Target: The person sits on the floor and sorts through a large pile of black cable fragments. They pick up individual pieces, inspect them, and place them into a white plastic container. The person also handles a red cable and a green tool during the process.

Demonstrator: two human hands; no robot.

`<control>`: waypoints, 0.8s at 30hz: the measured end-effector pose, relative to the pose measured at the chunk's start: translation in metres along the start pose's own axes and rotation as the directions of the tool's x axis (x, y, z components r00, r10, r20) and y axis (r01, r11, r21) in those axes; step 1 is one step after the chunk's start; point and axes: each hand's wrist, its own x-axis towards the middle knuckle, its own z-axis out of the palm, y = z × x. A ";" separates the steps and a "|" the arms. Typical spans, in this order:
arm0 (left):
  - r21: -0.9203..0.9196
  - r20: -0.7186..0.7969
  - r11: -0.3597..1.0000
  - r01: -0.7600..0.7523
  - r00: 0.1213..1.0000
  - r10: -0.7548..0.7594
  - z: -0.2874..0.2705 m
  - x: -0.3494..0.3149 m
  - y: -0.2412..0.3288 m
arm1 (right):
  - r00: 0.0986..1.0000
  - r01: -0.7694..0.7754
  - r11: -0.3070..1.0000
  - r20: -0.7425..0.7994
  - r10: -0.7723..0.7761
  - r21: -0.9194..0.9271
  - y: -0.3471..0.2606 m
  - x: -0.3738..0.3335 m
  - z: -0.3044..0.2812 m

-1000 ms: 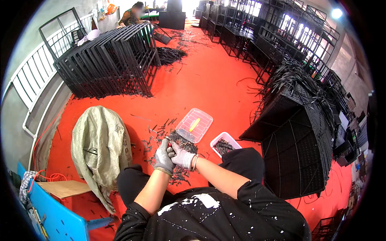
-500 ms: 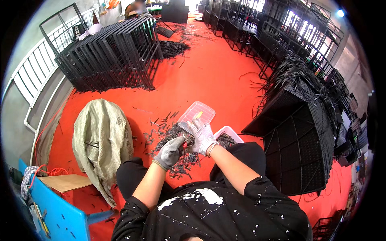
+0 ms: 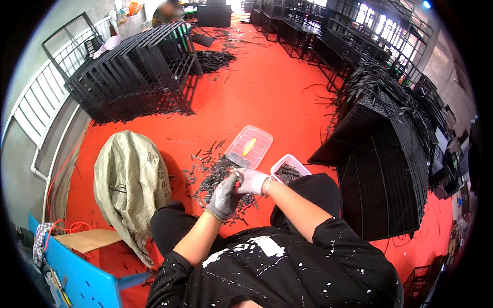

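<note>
My left hand [image 3: 224, 198], in a grey glove, is closed, and a bit of red shows at its fingers. Against it presses my right hand [image 3: 251, 182], in a white glove, its fingers curled in. What they hold between them is too small and covered to name. Under and around both hands lies a pile of short black strip pieces [image 3: 209, 186] on the red floor. Just beyond is a clear plastic lid [image 3: 263, 141] with a long yellow piece [image 3: 249, 147] on it. A white plastic box [image 3: 304, 171] holding black pieces stands beside my right wrist.
A pale woven sack [image 3: 131, 174] slumps at my left, near a blue stool [image 3: 77, 272]. Black frames [image 3: 128, 72] are stacked at the far left. Black woven panels [image 3: 382, 190] and loose strips fill the right side. Another person [image 3: 167, 13] is at the back.
My right hand was spread over the pile near the lid; it has drawn back and its fingers have closed against my left hand. The left hand has shifted slightly right.
</note>
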 end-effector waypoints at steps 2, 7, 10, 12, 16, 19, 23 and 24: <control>-0.879 0.256 0.176 0.443 0.751 -0.609 0.002 -0.007 -0.027 | 0.984 -0.135 0.943 -0.153 0.091 -0.305 -0.033 0.004 0.007; -0.836 0.008 0.384 0.393 0.707 -0.707 0.012 -0.002 -0.034 | 0.995 -0.084 0.838 -0.005 0.096 -0.540 -0.005 0.025 0.041; -0.894 0.014 0.273 0.356 0.630 -0.776 0.006 -0.001 -0.029 | 0.981 0.139 0.738 0.192 -0.013 -0.660 -0.028 0.022 0.035; -0.886 0.100 0.199 0.420 0.591 -0.801 0.010 0.006 -0.013 | 0.983 0.162 0.779 0.163 -0.078 -0.605 0.003 0.030 0.044; -0.858 0.038 0.289 0.426 0.611 -0.790 -0.006 0.001 -0.016 | 0.862 0.371 0.543 0.497 0.101 -0.753 -0.041 0.031 0.025; -0.835 -0.063 0.414 0.363 0.684 -0.727 -0.004 -0.003 -0.026 | 0.982 -0.189 0.783 -0.100 0.161 -0.592 -0.059 -0.002 0.004; -0.837 -0.122 0.436 0.331 0.663 -0.738 0.004 -0.007 -0.047 | 0.946 -0.305 0.472 -0.319 0.053 -0.827 -0.061 -0.011 0.014; -0.835 -0.128 0.428 0.347 0.633 -0.764 0.001 -0.009 -0.050 | 0.947 -0.301 0.436 -0.319 0.033 -0.848 -0.065 -0.002 0.026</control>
